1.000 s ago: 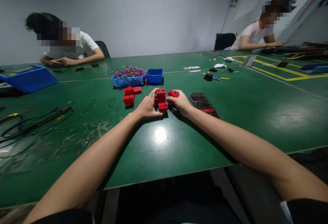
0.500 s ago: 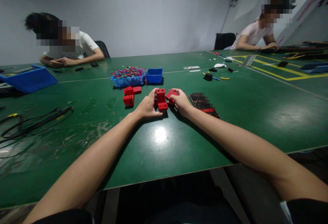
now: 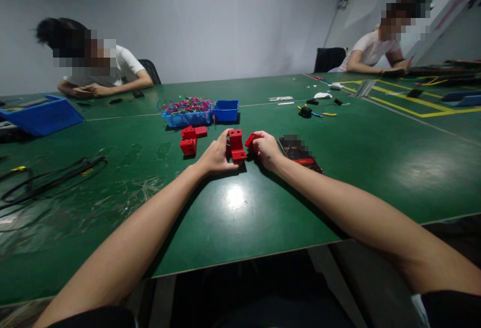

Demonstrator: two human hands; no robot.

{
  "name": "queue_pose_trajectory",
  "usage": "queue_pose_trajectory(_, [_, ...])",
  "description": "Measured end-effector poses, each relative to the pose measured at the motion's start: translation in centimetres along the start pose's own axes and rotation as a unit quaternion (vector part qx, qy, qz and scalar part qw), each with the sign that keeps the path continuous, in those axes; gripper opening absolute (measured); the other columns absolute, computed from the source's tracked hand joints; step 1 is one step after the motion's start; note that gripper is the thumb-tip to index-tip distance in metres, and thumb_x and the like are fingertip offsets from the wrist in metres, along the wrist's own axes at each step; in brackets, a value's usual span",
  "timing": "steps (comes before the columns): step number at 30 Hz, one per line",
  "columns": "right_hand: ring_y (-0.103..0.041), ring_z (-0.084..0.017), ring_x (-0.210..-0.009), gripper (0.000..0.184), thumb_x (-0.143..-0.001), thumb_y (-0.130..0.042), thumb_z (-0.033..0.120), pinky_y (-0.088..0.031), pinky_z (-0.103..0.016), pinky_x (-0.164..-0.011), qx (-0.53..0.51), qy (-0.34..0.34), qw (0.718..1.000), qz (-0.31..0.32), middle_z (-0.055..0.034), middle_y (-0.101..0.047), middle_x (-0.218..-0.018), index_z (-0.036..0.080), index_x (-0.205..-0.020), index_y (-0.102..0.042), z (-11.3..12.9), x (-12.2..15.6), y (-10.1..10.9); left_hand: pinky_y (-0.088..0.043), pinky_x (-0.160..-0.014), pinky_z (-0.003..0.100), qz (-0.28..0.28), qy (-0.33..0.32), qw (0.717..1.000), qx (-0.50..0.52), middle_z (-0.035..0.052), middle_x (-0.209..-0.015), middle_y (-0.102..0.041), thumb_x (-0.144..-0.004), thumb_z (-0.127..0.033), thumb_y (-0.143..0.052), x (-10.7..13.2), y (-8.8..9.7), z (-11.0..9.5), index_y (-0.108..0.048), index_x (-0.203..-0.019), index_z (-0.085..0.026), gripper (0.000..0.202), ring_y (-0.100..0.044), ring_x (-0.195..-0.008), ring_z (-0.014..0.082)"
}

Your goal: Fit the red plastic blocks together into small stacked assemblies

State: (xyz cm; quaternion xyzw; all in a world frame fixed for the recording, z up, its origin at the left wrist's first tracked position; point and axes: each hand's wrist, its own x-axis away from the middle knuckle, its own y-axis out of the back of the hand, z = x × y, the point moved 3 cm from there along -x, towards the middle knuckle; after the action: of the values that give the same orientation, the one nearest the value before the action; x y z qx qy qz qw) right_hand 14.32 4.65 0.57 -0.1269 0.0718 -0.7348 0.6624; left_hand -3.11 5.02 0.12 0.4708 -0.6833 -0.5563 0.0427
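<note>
My left hand [image 3: 216, 156] is closed on a red block with holes and a step cut into it [image 3: 236, 146], close over the green table [image 3: 240, 223]. A smaller red piece [image 3: 251, 140] is pinched in my right hand [image 3: 267, 150], just right of that block, with a narrow gap between the two. My fingers cover part of the smaller piece. To the left, more red blocks [image 3: 188, 146] lie together on the table. A phone [image 3: 299, 154] with a lit screen rests just right of my right hand.
Beyond the red blocks stand a blue bin of coloured wires [image 3: 188, 117] and a smaller blue bin [image 3: 226, 111]. Black cables [image 3: 56, 178] and clear plastic film lie at left. Pliers [image 3: 329, 114] lie at back right. Two people sit across the table.
The smaller red piece has turned in my right hand and shows a narrower side. My left hand and its block have stayed in place.
</note>
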Motion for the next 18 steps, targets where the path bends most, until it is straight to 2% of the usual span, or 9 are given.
queue_pose_trajectory(4, [-0.052, -0.010, -0.049, 0.033, -0.050, -0.047, 0.005, -0.045, -0.021, -0.047, -0.024, 0.009, 0.999, -0.025, 0.0068, -0.057, -0.054, 0.019, -0.079, -0.053, -0.06, -0.14, -0.04, -0.049, -0.104, 0.051, -0.002, 0.002, 1.000, 0.004, 0.0193, -0.134, -0.056, -0.063, -0.038, -0.079, -0.01, 0.02, -0.08, -0.020, -0.149, -0.014, 0.107, -0.063, -0.118, 0.0351])
queue_pose_trajectory(8, [-0.055, -0.011, -0.055, 0.037, -0.056, -0.053, 0.006, -0.048, -0.023, -0.051, -0.037, 0.023, 0.997, -0.057, 0.0066, -0.060, -0.067, 0.021, -0.090, -0.050, -0.25, -0.26, 0.05, -0.051, -0.101, 0.051, 0.002, 0.010, 1.000, 0.017, 0.0190, -0.131, -0.058, -0.063, -0.038, -0.079, -0.01, 0.03, -0.12, -0.020, -0.150, -0.014, 0.107, -0.067, -0.111, 0.0337])
queue_pose_trajectory(15, [-0.058, -0.012, -0.063, 0.039, -0.057, -0.065, 0.008, -0.049, -0.024, -0.058, 0.032, 0.062, 0.997, -0.041, 0.0048, -0.061, -0.075, 0.020, -0.092, -0.052, -0.45, -0.35, 0.31, -0.050, -0.103, 0.053, 0.002, 0.005, 1.000, 0.017, 0.0224, -0.136, -0.054, -0.063, -0.041, -0.078, -0.06, 0.03, -0.02, -0.021, -0.150, -0.012, 0.108, -0.064, -0.116, 0.0361])
queue_pose_trajectory(18, [-0.057, -0.012, -0.063, 0.038, -0.057, -0.064, 0.009, -0.048, -0.025, -0.059, 0.035, 0.068, 0.997, -0.032, 0.0048, -0.061, -0.075, 0.021, -0.091, -0.053, -0.66, -0.47, 0.42, -0.049, -0.104, 0.053, -0.001, 0.004, 1.000, 0.014, 0.0225, -0.138, -0.053, -0.062, -0.042, -0.078, -0.07, 0.04, 0.06, -0.021, -0.150, -0.013, 0.108, -0.063, -0.118, 0.0368])
